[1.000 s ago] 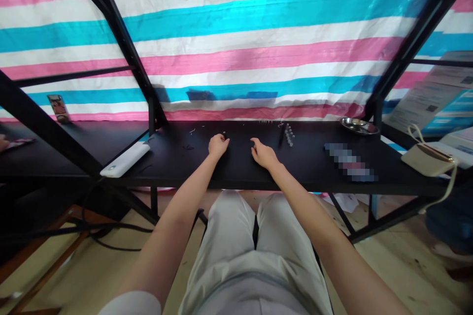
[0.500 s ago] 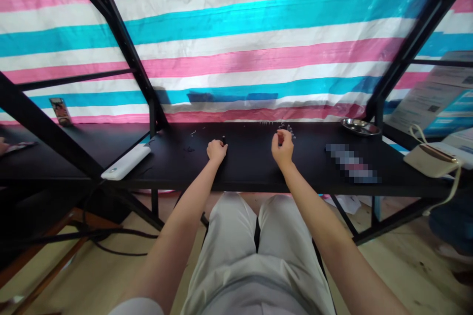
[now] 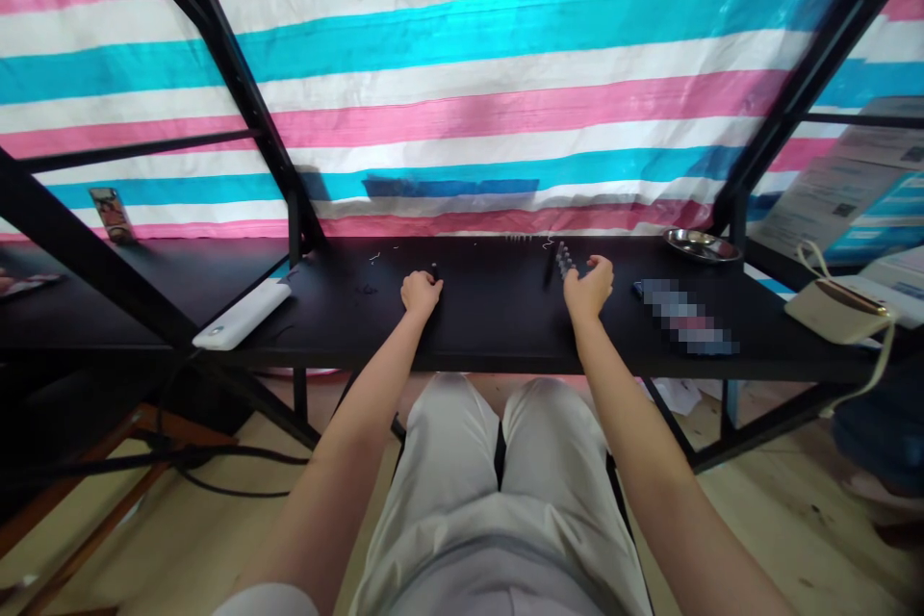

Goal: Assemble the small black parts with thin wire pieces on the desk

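Observation:
My left hand (image 3: 420,293) rests on the black table (image 3: 491,327) with its fingers curled in a loose fist, next to a tiny dark piece (image 3: 434,267). Whether it holds anything is hidden. My right hand (image 3: 590,285) hovers over the table farther right, fingers apart and curved, nothing in them. It is right beside a short row of small grey pieces (image 3: 565,259) and a dark pen-like stick (image 3: 549,269).
A white power bank (image 3: 242,314) lies at the table's left end, a blurred flat item (image 3: 685,316) right of my right hand, and a metal dish (image 3: 702,244) at the back right. A cream pouch with a cord (image 3: 837,308) sits far right. Black frame bars cross at both sides.
My right hand has moved rightwards from the table's middle, past the row of small pieces, and opened its fingers. My left hand stayed in place.

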`<state>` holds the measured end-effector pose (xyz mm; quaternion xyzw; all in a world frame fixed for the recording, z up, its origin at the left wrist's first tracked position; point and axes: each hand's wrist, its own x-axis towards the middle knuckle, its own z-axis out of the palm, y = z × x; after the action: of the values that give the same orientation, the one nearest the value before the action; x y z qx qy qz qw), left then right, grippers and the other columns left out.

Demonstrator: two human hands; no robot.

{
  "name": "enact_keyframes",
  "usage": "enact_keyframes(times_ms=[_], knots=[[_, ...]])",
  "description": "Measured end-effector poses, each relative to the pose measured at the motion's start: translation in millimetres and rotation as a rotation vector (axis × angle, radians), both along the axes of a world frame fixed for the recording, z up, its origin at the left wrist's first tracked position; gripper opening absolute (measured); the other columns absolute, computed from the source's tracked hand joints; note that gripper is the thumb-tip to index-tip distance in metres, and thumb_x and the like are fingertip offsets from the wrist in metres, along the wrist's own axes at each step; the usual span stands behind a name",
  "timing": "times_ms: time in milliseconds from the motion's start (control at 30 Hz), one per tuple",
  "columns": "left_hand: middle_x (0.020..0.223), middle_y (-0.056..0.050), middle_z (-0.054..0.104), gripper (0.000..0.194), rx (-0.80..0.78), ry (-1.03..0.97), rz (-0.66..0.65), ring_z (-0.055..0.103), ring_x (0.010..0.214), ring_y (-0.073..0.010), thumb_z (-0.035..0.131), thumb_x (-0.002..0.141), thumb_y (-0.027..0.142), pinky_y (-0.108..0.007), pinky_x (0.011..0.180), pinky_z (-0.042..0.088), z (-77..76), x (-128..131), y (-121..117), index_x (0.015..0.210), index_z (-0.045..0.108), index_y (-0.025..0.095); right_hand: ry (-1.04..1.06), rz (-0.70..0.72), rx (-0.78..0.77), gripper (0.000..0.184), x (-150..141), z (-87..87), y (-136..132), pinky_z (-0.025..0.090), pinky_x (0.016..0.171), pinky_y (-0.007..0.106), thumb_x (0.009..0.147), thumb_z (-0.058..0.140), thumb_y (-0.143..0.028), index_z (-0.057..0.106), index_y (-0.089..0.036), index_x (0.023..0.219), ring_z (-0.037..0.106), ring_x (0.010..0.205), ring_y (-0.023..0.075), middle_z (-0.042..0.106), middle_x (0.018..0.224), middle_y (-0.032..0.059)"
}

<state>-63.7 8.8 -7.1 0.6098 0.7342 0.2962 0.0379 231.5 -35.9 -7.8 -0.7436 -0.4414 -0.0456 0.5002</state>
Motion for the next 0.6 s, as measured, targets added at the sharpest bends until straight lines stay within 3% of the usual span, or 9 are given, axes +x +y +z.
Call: enact_keyframes(times_ms=[300, 600], knots=[[0.09, -0.013, 0.066, 0.021, 0.007, 0.023, -0.017, 0.059, 0.089, -0.0262, 0.061, 0.074, 0.035, -0.034, 0.076, 0.044, 2.0, 1.0, -1.7, 0.082, 0.07, 0.018, -0.01, -0.021, -0.118, 0.04, 0.5, -3.9, -0.6, 0.036, 0.085, 0.041, 0.07, 0.043, -0.021, 0.043, -0.016, 0.11, 0.045, 0.106, 0.0271, 0.052, 0.112, 0.014], [0.089, -0.012, 0.067, 0.022, 0.003, 0.042, -0.004, 0.06, 0.09, -0.0256, 0.062, 0.073, 0.037, -0.032, 0.074, 0.044, 2.4, 1.3, -0.8, 0.081, 0.07, 0.019, -0.047, -0.039, -0.238, 0.045, 1.0, -10.4, 1.4, 0.035, 0.086, 0.05, 0.071, 0.05, -0.026, 0.047, -0.012, 0.113, 0.045, 0.107, 0.0325, 0.052, 0.113, 0.02]])
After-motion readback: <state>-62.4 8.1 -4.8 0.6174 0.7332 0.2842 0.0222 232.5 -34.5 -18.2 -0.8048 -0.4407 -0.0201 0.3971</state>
